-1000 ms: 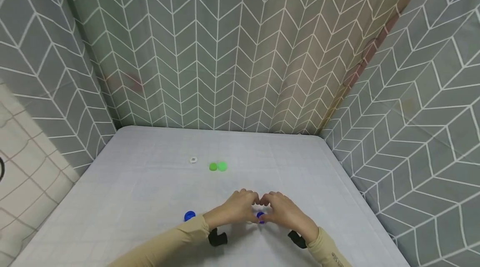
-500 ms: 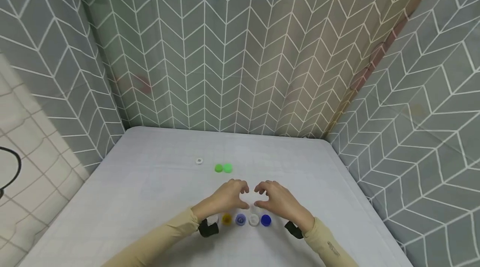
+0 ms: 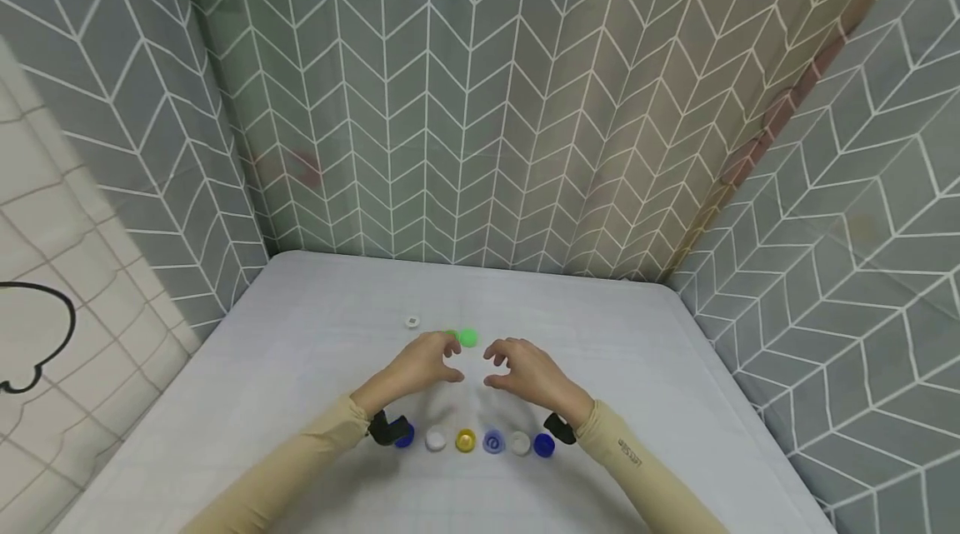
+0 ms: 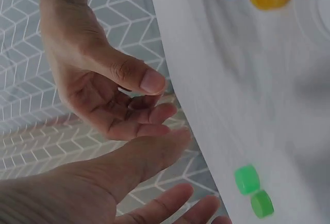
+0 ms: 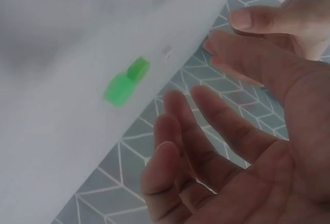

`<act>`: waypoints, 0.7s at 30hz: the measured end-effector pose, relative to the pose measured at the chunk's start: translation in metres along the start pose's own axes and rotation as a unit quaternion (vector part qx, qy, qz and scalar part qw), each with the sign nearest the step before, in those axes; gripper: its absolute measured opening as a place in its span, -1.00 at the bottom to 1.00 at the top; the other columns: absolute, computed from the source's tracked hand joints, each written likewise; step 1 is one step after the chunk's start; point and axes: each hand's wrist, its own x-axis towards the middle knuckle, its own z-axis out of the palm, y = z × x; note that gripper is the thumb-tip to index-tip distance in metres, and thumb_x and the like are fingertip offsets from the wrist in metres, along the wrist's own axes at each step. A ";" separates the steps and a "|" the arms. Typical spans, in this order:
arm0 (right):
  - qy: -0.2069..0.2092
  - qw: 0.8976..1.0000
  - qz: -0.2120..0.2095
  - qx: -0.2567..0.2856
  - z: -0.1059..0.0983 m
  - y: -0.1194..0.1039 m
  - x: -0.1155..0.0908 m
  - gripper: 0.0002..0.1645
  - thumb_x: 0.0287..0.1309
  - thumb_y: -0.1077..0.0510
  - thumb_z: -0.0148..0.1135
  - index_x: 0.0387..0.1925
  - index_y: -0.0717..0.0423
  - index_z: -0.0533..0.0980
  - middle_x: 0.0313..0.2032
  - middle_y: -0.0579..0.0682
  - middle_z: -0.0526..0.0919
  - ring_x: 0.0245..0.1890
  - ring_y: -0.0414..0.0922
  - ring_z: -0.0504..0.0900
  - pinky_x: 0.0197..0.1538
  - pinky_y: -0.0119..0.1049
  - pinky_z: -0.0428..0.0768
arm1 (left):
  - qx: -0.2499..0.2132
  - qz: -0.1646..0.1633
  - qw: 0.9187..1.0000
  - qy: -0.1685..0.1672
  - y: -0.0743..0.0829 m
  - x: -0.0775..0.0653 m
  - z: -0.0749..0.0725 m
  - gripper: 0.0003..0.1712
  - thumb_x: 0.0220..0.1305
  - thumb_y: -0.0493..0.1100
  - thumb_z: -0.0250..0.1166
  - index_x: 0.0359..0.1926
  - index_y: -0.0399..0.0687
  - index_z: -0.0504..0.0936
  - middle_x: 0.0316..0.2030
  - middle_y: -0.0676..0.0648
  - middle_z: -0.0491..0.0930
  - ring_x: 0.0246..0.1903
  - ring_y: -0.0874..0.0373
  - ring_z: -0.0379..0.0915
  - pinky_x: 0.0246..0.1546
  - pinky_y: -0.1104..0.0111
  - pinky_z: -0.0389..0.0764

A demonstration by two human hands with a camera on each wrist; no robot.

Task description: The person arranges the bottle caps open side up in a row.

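My left hand (image 3: pixel 422 366) and right hand (image 3: pixel 531 376) hover over the table, apart and facing each other. Both have loosely bent fingers with nothing between them. Just beyond their fingertips lie two green bottle caps, a bright one (image 3: pixel 468 338) and a darker one (image 5: pixel 138 69), side by side; the left fingers partly cover the darker one in the head view. Nearer the body is a row of caps: a blue cap (image 3: pixel 405 436) partly behind the left wrist strap, a white cap (image 3: pixel 436 439), a yellow cap (image 3: pixel 466 440), a light blue cap (image 3: pixel 493 441), a whitish cap (image 3: pixel 520 444) and another blue cap (image 3: pixel 544 446).
A small white piece (image 3: pixel 412 322) with a dark centre lies farther back, left of the green caps. White cloth covers the table (image 3: pixel 600 326). Grey patterned curtains (image 3: pixel 465 101) hang behind it and at both sides. Black straps (image 3: pixel 559 428) sit at the wrists.
Both hands have moved away from the row, forward toward the green caps, and have spread apart. A second ago their fingers were close around the right-hand blue cap, which now lies free in the row.
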 end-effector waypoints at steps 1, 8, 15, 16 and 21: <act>-0.003 1.000 -0.003 0.000 0.001 -0.001 0.005 -0.59 0.01 0.06 0.45 -0.10 0.15 0.61 -0.25 0.05 0.70 -0.22 -0.01 0.64 -0.25 -0.27 0.55 | 0.001 -0.006 1.000 0.004 -0.003 0.001 -0.002 -0.53 -0.05 -0.12 0.52 -0.11 -0.22 0.60 -0.18 -0.21 0.63 -0.26 0.06 0.54 -0.26 0.23 0.56; -0.024 1.000 0.011 -0.002 0.011 -0.008 0.038 -0.54 0.01 0.05 0.45 -0.05 0.16 0.60 -0.25 0.07 0.69 -0.26 -0.07 0.62 -0.25 -0.26 0.54 | 0.017 -0.059 0.998 0.021 -0.032 0.014 -0.013 -0.52 -0.03 -0.11 0.52 -0.10 -0.21 0.60 -0.26 -0.14 0.61 -0.34 0.09 0.50 -0.34 0.28 0.53; -0.033 0.999 0.024 -0.004 0.029 -0.009 0.066 -0.51 -0.02 0.09 0.47 -0.02 0.17 0.59 -0.22 0.11 0.69 -0.28 -0.09 0.62 -0.24 -0.26 0.57 | 0.002 -0.085 0.996 0.027 -0.053 0.027 -0.015 -0.52 -0.04 -0.16 0.52 -0.11 -0.28 0.59 -0.33 -0.14 0.62 -0.42 0.10 0.53 -0.41 0.30 0.55; -0.034 0.999 0.028 -0.003 0.032 -0.009 0.069 -0.52 -0.02 0.10 0.47 -0.02 0.17 0.59 -0.22 0.12 0.69 -0.26 -0.09 0.62 -0.23 -0.26 0.58 | 0.002 -0.088 0.996 0.026 -0.054 0.029 -0.014 -0.52 -0.05 -0.16 0.52 -0.11 -0.28 0.59 -0.33 -0.14 0.62 -0.42 0.10 0.53 -0.41 0.30 0.55; -0.037 0.998 0.052 -0.007 0.042 -0.008 0.082 -0.51 -0.02 0.12 0.46 -0.01 0.16 0.59 -0.24 0.07 0.66 -0.29 -0.13 0.59 -0.27 -0.32 0.54 | 0.004 -0.093 0.995 0.019 -0.059 0.041 -0.009 -0.51 -0.05 -0.15 0.52 -0.10 -0.26 0.59 -0.32 -0.12 0.62 -0.41 0.12 0.53 -0.41 0.32 0.54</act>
